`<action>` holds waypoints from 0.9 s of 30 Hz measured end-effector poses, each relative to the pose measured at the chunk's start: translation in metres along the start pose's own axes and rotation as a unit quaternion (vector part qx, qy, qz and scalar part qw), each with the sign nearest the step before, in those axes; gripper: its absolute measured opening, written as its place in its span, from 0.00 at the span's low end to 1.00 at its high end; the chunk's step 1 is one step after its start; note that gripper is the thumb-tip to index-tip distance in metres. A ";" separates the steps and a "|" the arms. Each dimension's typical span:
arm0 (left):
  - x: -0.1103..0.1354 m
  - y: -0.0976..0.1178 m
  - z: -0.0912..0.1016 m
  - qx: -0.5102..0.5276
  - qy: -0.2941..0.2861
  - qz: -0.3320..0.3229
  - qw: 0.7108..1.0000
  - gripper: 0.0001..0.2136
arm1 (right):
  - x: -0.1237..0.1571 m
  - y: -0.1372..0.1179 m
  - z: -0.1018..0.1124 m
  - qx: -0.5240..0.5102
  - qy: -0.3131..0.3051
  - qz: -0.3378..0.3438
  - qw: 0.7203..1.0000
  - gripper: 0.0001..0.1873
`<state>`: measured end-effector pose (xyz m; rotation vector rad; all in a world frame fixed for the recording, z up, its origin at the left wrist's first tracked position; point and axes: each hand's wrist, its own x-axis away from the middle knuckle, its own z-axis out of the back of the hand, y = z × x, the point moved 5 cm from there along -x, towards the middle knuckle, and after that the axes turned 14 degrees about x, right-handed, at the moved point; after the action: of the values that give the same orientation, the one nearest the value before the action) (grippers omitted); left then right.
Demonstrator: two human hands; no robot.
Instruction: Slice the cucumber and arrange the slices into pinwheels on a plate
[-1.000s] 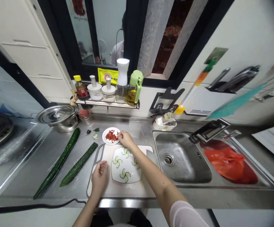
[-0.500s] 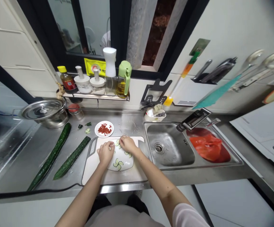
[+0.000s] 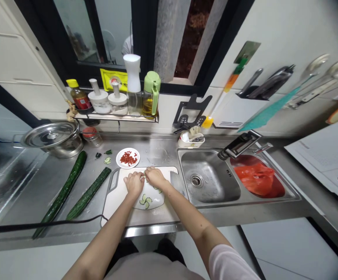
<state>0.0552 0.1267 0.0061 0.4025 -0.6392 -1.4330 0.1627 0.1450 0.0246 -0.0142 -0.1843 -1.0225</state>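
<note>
A white square plate lies on a white cutting board and carries fan-shaped cucumber slice arrangements. My left hand and my right hand meet over the plate's far edge, fingers curled and pinched together at a cucumber slice there. What exactly sits between the fingertips is too small to make out. A small round dish of red bits stands just beyond the board.
Two long cucumber pieces lie left of the board, with a lidded steel pot behind. A sink holding a red bag is to the right. A condiment shelf lines the wall. A black cable runs along the front edge.
My right hand came back from the red dish to the plate. My left hand moved from the board's near left up onto the plate, and both hands now meet at its far edge.
</note>
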 end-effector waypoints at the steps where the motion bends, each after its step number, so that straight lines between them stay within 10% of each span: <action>1: 0.000 0.000 -0.001 -0.002 -0.001 0.001 1.000 0.11 | 0.000 0.000 -0.001 0.000 -0.001 0.000 1.000 0.11; 27: -0.004 0.005 -0.006 0.002 0.013 -0.023 1.000 0.10 | 0.017 0.010 -0.018 -0.083 0.009 -0.104 0.991 0.12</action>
<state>0.0628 0.1300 0.0038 0.4418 -0.6154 -1.4667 0.1827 0.1344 0.0099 -0.1393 -0.0855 -1.2442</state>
